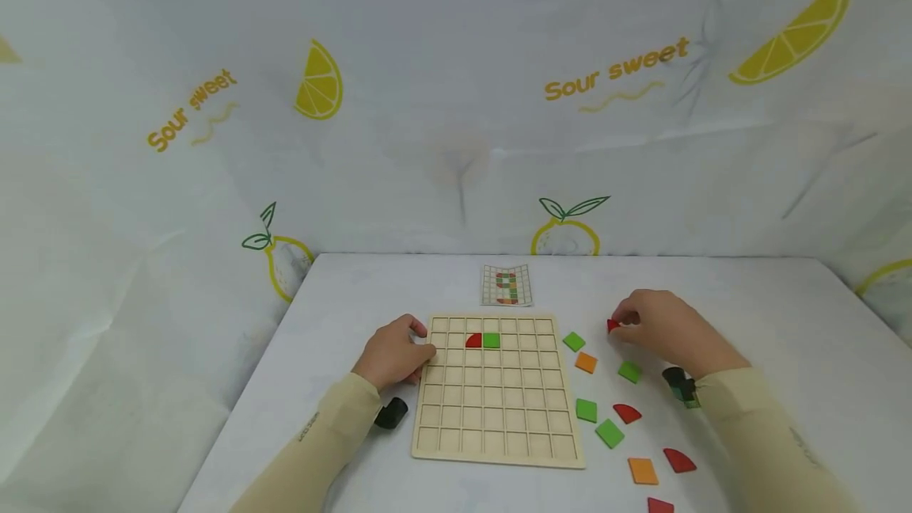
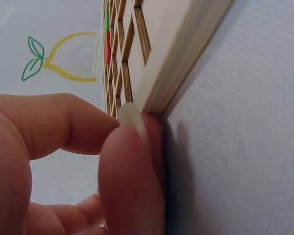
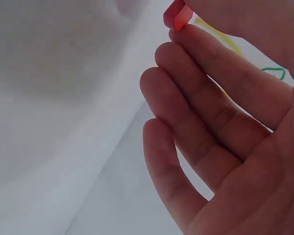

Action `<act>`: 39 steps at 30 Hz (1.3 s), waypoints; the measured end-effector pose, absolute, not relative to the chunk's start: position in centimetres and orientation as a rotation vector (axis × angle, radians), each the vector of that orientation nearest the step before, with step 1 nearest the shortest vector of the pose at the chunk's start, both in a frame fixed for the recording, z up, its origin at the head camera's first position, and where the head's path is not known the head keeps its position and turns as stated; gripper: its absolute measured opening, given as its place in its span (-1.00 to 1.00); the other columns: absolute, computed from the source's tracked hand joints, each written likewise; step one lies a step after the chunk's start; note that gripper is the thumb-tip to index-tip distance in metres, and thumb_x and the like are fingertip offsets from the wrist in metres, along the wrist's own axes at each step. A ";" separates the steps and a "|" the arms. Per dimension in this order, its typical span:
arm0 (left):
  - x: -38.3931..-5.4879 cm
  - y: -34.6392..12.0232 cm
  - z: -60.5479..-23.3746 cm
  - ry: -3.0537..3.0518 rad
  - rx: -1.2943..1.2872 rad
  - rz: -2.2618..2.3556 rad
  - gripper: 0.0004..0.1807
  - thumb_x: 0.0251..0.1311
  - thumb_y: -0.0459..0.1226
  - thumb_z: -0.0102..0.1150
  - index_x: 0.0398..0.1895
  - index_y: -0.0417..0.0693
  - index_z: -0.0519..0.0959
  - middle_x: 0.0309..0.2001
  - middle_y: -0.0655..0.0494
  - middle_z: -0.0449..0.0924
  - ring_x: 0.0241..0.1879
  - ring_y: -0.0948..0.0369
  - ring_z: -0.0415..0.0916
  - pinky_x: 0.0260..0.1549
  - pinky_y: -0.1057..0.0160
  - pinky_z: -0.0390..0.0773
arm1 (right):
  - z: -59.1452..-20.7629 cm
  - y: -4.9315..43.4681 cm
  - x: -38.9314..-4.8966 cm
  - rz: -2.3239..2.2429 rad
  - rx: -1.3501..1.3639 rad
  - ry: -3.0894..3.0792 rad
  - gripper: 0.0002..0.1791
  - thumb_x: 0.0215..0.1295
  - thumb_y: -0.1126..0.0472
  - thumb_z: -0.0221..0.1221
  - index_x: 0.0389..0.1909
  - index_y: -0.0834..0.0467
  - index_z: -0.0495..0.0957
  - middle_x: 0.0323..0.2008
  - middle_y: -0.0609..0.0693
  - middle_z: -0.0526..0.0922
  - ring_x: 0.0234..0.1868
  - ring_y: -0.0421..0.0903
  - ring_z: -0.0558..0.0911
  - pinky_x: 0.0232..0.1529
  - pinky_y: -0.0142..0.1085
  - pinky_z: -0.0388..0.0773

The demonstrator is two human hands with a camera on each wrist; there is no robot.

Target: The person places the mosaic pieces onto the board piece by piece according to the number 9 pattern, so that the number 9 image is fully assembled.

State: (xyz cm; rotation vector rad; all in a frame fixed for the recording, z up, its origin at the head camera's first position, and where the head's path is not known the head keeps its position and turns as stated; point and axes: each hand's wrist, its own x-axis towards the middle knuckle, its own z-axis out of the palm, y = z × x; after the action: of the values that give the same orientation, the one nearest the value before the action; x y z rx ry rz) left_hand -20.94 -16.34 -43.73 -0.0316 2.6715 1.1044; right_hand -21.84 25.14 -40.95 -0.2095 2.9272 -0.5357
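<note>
A pale wooden grid board [image 1: 499,398] lies flat on the table. Set in its second row are a red quarter-circle tile [image 1: 474,341] and, touching its right side, a green square tile [image 1: 492,340]. My left hand [image 1: 393,351] grips the board's left edge between thumb and fingers, seen up close in the left wrist view. To the right of the board, my right hand [image 1: 663,327] pinches a red tile [image 3: 178,15] between thumb and index finger. That tile's full outline is hidden by the fingers; the other fingers are loosely extended.
Behind the board lies a pattern card [image 1: 507,286]. Several loose tiles are scattered right of the board, among them an orange square [image 1: 643,471], a green square [image 1: 609,434] and a red quarter-circle [image 1: 679,461]. A lemon-printed cloth [image 1: 427,101] hangs behind the table.
</note>
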 end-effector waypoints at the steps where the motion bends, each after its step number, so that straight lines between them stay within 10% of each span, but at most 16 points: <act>1: -20.9 -16.4 -43.7 2.671 -0.030 1.108 -0.66 0.34 -0.18 0.32 0.11 -0.09 0.57 -0.56 0.08 0.68 -0.62 0.21 0.63 -0.46 0.28 0.56 | -40.7 24.6 -22.0 -0.534 -0.224 2.926 -0.73 0.31 0.12 0.48 -0.07 0.19 0.79 -0.17 0.04 0.78 -0.12 0.02 0.68 0.03 0.07 0.72; 39: -21.0 -16.6 -43.9 2.673 -0.049 1.116 -0.68 0.37 -0.16 0.34 0.08 -0.07 0.57 -0.60 0.11 0.67 -0.64 0.23 0.60 -0.50 0.29 0.53 | -41.7 10.3 -23.5 -0.390 -0.613 2.921 -0.84 0.29 0.10 0.50 -0.40 -0.02 0.71 -0.42 -0.18 0.68 -0.33 -0.17 0.55 -0.21 -0.19 0.60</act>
State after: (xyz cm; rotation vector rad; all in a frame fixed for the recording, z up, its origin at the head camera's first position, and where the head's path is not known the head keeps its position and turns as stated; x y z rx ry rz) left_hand -21.02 -16.57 -43.86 -0.0493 2.6727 1.1164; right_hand -23.50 10.34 -41.68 -0.6129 2.9211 -0.3899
